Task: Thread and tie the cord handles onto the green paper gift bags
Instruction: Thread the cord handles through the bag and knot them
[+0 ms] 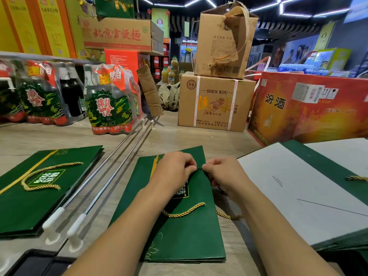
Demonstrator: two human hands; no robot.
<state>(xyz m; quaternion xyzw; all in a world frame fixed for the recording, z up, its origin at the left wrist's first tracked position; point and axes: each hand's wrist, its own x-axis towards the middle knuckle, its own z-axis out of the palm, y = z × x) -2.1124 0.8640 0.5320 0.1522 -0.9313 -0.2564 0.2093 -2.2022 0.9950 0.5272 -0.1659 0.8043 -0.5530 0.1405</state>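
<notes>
Now: 2 hands pinching bag rim

I see 1 centre bag (185, 236) flat on the table, dead ahead. L hand (175, 168) and R hand (221, 172), fingers curled, both pinch its far edge at 12; whether cord's in the pinch, can't tell. Gold cord (185, 212) lies across it toward 6. 2 steel rods (111, 172) at 10, 1 bag stack (29, 212) at 9, 1 white-side-up stack (298, 196) at 3.

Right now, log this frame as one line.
step: tying cord | left hand: pinches cord at bag edge | right hand: same | bag: flat on table
</notes>
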